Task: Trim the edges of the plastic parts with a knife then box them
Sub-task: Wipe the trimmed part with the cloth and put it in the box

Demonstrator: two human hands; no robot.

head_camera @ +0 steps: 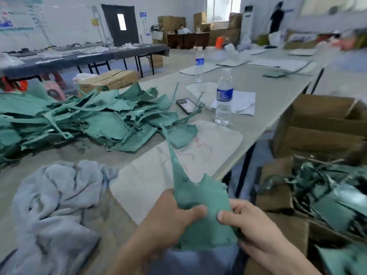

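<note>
A: Head view: which step is going on?

B: Both hands, left (168,219) and right (252,229), are pinching one green part (200,197) over the lap, seemingly inspecting it. No knife showing.

A: Next?

B: Probably finding the knife, trimming on the mat (214,147). The scrap pile (89,118), towel (53,197) and bottle (223,100) are crowding the tabletop (268,84); the box (282,185) is waiting at right.

Two hands (168,221), two water bottles (224,98), one phone (186,105)
</note>
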